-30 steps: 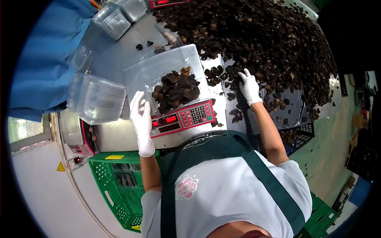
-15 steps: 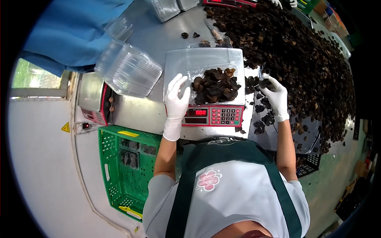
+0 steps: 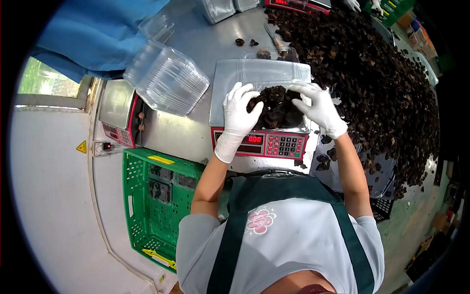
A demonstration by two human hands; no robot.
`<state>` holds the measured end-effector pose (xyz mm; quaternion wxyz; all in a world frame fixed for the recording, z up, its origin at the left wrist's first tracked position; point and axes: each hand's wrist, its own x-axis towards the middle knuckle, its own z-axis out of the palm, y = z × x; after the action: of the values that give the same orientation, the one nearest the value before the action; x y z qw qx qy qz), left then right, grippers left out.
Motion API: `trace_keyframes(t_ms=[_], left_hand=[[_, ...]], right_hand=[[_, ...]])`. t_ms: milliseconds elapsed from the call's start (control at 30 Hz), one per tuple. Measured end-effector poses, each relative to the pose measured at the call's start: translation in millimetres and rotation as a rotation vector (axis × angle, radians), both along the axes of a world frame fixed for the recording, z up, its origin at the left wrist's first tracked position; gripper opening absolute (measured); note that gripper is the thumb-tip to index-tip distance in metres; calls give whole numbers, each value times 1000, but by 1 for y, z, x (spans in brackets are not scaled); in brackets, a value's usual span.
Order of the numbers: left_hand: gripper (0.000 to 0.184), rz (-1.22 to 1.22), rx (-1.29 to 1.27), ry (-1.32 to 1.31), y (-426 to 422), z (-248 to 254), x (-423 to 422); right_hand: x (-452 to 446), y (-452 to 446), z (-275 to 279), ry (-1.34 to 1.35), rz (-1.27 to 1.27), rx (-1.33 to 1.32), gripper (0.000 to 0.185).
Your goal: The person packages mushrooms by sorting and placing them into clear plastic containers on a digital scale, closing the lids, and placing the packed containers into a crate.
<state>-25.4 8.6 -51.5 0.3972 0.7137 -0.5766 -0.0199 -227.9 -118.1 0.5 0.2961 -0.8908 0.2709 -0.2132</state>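
A pile of dark wood ear mushrooms (image 3: 277, 109) sits in a clear plastic container (image 3: 245, 73) on the plate of a red and silver digital scale (image 3: 225, 110). The display reads 0.00. My left hand (image 3: 241, 111), in a white glove, curves around the pile's left side with thumb and fingers apart. From the right, my gloved right hand (image 3: 318, 108) reaches over the pile's edge. Its thumb and fingers are apart, touching or just above the mushrooms, and I see nothing held between them.
A large heap of wood ears (image 3: 362, 73) covers the table's right side. Stacked clear containers (image 3: 169, 78) lie at left, near a second scale (image 3: 117, 112). A green crate (image 3: 156, 206) with packed boxes stands below. A knife (image 3: 274, 39) lies behind; another person's gloved hands (image 3: 364, 6) show at the top.
My right hand has moved left from the loose pieces beside the scale to the pile, where its dark piece no longer shows. My left hand has come closer around the pile.
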Motion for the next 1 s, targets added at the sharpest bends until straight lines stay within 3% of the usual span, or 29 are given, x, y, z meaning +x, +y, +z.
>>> trace_keyframes(t_ms=[167, 233, 300, 367, 433, 500, 567, 633, 700, 833, 900, 967, 1000], left_hand=[[23, 52, -62, 200, 5, -11, 4], [22, 40, -58, 216, 7, -7, 7], [21, -23, -109, 435, 7, -6, 9], [21, -47, -123, 553, 6, -5, 13], [20, -99, -148, 797, 7, -3, 16], [17, -110, -155, 830, 6, 1, 18], [14, -148, -127, 912, 5, 4, 20], [12, -145, -118, 851, 2, 7, 17], [13, -124, -116, 669, 0, 7, 16], [14, -18, -129, 818, 3, 7, 21], [19, -9, -32, 546, 11, 14, 26], [30, -172, 70, 348, 20, 27, 29], [32, -180, 104, 243, 23, 27, 29]], right_hand=[[-65, -9, -30, 68, -436, 121, 32], [-98, -5, -47, 283, -498, -108, 33], [-142, -3, -87, 571, -619, -107, 39], [-165, 14, -93, 794, -739, 25, 47], [-183, 32, -102, 823, -786, 21, 53], [-192, 46, -114, 810, -821, 88, 50], [-210, 51, -150, 462, -753, -98, 43], [-203, 56, -155, 303, -734, -82, 30], [-200, 54, -161, 298, -710, -16, 28], [-172, 57, -127, 404, -852, -22, 29], [-174, 57, -128, 453, -843, -83, 32], [-188, 51, -148, 445, -803, -110, 30], [-192, 48, -151, 401, -787, -39, 23]])
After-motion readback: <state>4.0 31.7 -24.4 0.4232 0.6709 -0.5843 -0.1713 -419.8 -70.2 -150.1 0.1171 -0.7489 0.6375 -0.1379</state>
